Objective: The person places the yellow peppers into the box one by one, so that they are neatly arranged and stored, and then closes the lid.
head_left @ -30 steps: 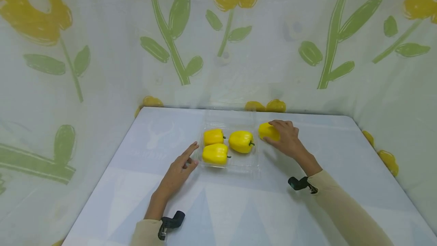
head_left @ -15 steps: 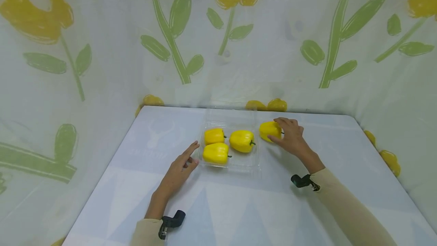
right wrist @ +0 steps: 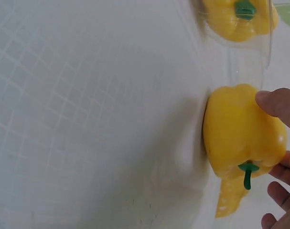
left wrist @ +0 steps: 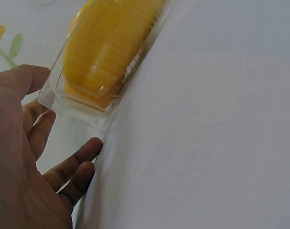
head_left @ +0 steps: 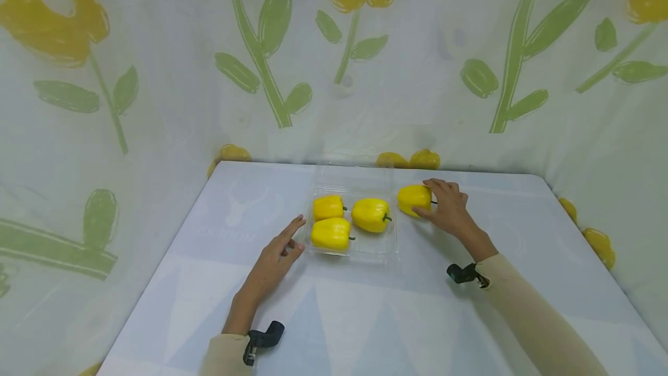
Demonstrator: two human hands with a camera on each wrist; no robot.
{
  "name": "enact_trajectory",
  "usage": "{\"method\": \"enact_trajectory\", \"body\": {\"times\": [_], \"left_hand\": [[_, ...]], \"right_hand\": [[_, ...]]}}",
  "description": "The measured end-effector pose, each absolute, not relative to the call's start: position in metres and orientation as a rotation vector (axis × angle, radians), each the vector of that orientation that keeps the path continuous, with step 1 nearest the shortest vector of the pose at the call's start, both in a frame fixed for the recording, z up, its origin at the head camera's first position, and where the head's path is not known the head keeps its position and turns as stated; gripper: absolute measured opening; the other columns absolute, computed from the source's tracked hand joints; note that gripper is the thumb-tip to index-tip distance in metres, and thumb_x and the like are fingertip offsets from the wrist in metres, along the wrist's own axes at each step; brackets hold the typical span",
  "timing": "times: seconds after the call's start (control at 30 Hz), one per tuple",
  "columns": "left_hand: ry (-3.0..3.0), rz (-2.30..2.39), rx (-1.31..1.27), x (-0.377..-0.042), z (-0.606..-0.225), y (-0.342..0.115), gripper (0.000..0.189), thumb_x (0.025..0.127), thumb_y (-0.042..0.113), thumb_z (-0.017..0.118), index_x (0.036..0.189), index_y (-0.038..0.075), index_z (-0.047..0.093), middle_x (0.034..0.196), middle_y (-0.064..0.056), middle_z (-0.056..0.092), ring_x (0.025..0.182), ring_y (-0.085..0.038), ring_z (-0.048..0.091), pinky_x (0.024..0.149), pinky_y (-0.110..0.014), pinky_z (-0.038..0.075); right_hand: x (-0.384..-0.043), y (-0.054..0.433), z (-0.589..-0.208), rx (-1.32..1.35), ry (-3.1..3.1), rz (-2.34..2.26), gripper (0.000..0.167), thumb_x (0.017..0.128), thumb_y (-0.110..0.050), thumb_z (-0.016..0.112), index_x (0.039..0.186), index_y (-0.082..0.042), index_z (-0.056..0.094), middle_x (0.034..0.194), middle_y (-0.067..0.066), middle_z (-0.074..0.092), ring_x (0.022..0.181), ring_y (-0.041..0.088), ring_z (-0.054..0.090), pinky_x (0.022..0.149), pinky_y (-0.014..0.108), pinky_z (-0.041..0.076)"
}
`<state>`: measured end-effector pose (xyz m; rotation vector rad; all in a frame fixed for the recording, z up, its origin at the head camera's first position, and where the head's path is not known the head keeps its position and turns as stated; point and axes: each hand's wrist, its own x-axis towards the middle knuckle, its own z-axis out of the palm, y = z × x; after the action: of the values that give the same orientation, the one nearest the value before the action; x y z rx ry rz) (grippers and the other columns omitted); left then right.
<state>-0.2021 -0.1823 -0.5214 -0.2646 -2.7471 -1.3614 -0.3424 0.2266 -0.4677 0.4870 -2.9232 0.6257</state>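
Note:
A clear plastic clamshell box (head_left: 376,246) lies on the table with its lid folded back. Inside are three yellow bell peppers (head_left: 331,234) with green stems. My left hand (head_left: 273,257) is at the box's left side, fingers extended; in the left wrist view its thumb (left wrist: 32,76) overlaps the box's edge. A fourth yellow bell pepper (right wrist: 242,131) rests on the table just right of the box. My right hand (head_left: 447,206) is at this pepper's stem end, fingers spread loosely, with the thumb (right wrist: 276,106) overlapping its side in the right wrist view.
The pale table (head_left: 339,324) has light blue triangles printed near its front. Behind and at both sides hangs a white cloth (head_left: 407,74) with yellow flowers and green leaves. A black wrist camera (head_left: 263,336) is strapped on each sleeve.
My right hand has slid right along the fourth pepper, loosening its fingers and baring the stem. That pepper stays in place beside the box. My left hand has barely moved.

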Motion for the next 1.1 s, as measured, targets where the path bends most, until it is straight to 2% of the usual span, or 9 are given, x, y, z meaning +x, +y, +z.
{"method": "enact_trajectory", "body": {"times": [0.37, 0.9, 1.1], "left_hand": [[-2.741, -1.331, -0.291, -0.2015, -0.5214, -0.1804, 0.057, 0.104, 0.037, 0.055, 0.157, 0.033, 0.034, 0.160, 0.018, 0.029, 0.100, -0.015, 0.050, 0.086, -0.042, 0.046], [-2.743, -1.333, -0.271, -0.2014, -0.5227, -0.1809, 0.057, 0.103, 0.037, 0.056, 0.156, 0.034, 0.035, 0.158, 0.023, 0.028, 0.099, -0.013, 0.050, 0.087, -0.041, 0.046], [-2.729, -1.337, -0.299, -0.2007, -0.5221, -0.1814, 0.057, 0.104, 0.034, 0.056, 0.157, 0.033, 0.034, 0.159, 0.019, 0.029, 0.099, -0.015, 0.050, 0.087, -0.043, 0.046]], "right_hand": [[-0.3473, 0.2294, -0.4733, 0.448, -2.993, 0.602, 0.081, 0.087, -0.043, 0.076, 0.147, 0.000, 0.042, 0.149, 0.025, 0.038, 0.132, 0.047, 0.027, 0.095, 0.067, 0.022], [-0.3428, 0.2301, -0.4711, 0.434, -2.960, 0.638, 0.078, 0.086, -0.039, 0.079, 0.144, 0.002, 0.045, 0.147, 0.025, 0.041, 0.132, 0.045, 0.027, 0.097, 0.064, 0.020], [-0.3387, 0.2313, -0.4677, 0.423, -2.941, 0.653, 0.077, 0.086, -0.039, 0.078, 0.143, 0.002, 0.046, 0.145, 0.025, 0.043, 0.132, 0.045, 0.028, 0.097, 0.065, 0.021]]}}
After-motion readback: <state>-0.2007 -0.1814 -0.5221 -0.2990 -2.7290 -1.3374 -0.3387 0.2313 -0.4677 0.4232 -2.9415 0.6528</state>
